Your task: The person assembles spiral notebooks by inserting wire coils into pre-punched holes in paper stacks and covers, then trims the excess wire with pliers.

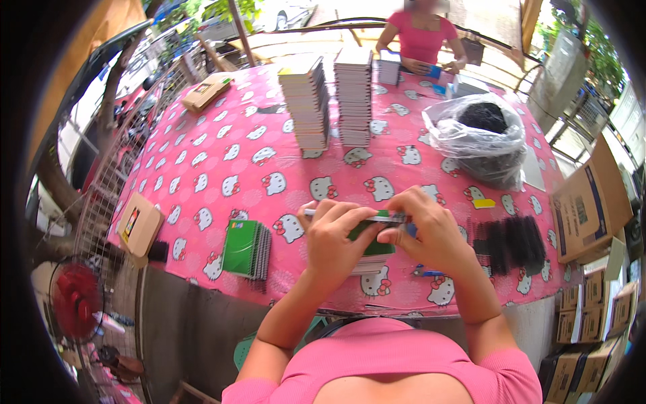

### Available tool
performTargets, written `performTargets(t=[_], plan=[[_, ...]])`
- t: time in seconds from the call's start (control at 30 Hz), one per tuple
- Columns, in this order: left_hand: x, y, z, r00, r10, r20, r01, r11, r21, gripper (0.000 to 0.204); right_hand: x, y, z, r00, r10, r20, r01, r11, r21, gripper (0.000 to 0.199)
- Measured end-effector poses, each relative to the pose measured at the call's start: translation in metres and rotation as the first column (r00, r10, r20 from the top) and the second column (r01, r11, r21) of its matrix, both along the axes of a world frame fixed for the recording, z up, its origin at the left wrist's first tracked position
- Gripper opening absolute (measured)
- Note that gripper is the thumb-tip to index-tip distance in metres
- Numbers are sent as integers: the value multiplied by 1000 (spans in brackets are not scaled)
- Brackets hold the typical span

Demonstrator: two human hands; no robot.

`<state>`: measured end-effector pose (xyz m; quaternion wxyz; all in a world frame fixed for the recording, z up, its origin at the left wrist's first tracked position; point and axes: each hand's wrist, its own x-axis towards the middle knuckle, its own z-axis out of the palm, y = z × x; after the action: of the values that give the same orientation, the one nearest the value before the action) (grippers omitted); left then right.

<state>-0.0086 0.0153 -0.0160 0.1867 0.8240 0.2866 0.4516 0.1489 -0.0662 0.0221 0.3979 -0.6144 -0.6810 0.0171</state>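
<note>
Above the near middle of the table I hold a thin notebook [382,218] nearly edge-on, with a dark binding edge toward the right. My left hand [336,232] is closed around its left part. At its right end, the fingers of my right hand [427,232] pinch the bound edge; the exact grip is partly hidden. Just below my hands lies a short pile of green-covered notebooks [373,264], partly covered by them. To the left sits a stack of green spiral notebooks [242,248] with dark coils along the right side. Black plastic binding coils [513,244] lie in a heap to the right.
Two tall notebook stacks [353,97] stand toward the back. A clear plastic bag [488,145] of black coils sits at the back right, near a yellow slip [483,203]. Cardboard boxes [592,202] flank the right edge. Across the table, another person [425,37] handles something blue.
</note>
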Motion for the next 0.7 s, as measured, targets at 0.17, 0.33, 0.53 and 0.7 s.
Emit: performTargets(t=[0.17,0.33,0.53,0.7], plan=[[0,-1,0,1000,-4,6,4,1000,31,15,-9,1,-9,994,-70,83,59,990,132,11],[-5,-3,5,999,-10,-42,14,997,79,20,46,5,-17,999,17,-30,-22,987,-158,12],[-3,3,6,1000,-13,8,12,993,114,29,161,-20,-156,945,0,327,186,823,-537,46],[-1,5,5,999,-36,-10,37,990,133,30,158,-2,-175,893,-323,313,443,752,-489,46]])
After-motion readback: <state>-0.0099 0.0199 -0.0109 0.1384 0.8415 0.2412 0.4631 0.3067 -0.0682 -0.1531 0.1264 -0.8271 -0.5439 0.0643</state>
